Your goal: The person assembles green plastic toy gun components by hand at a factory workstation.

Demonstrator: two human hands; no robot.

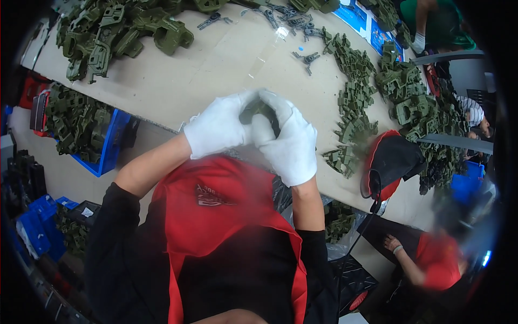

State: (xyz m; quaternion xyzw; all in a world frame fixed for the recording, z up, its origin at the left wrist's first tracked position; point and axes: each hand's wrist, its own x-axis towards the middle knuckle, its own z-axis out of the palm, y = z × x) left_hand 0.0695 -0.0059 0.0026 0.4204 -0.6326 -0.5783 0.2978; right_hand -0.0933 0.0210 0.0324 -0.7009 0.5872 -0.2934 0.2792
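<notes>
The white-gloved left hand (pixel 218 125) and white-gloved right hand (pixel 292 141) share a closed grip on a dull-green, hard-looking part (pixel 248 113), held between them over the near edge of the pale, smooth-topped desk (pixel 189 81). The hands hide most of its shape. It is probably light, stiff plastic, perhaps slightly slippery through fabric; its outer sides seem the surest hold, sparing any thin projections.

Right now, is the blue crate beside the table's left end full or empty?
Full-looking: green parts heap up inside the blue crate, hiding its bottom.
</notes>
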